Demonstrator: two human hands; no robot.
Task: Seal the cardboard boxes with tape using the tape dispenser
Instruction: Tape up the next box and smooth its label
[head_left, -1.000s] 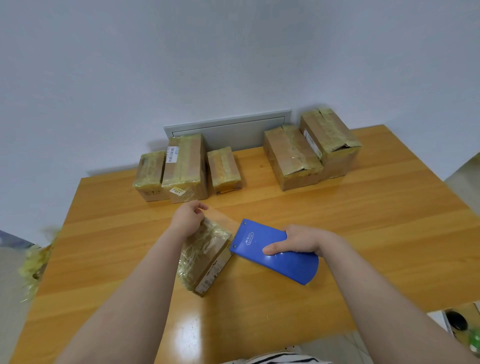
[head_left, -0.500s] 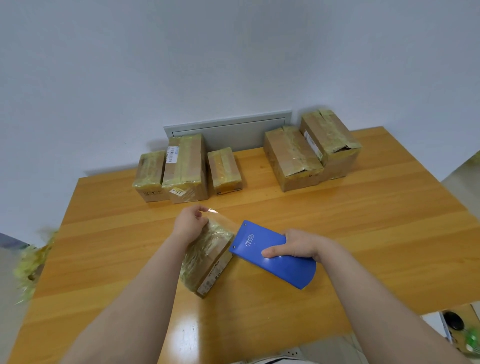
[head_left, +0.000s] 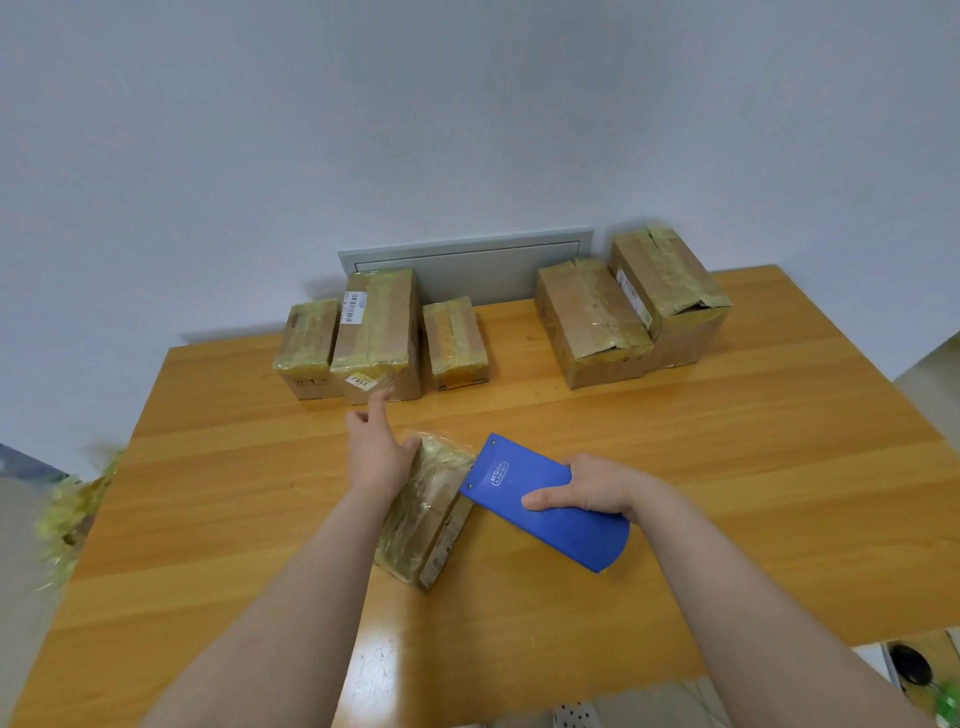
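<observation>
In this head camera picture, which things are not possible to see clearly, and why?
1. Head view: the tape roll, hidden inside the blue dispenser under the right hand.
2. Head view: left hand fingertips, motion-blurred; whether they pinch tape is unclear.
3. Head view: label print on the back-row box, too small.
4. Head view: yellow-green heap at the left edge, blurred.
</observation>
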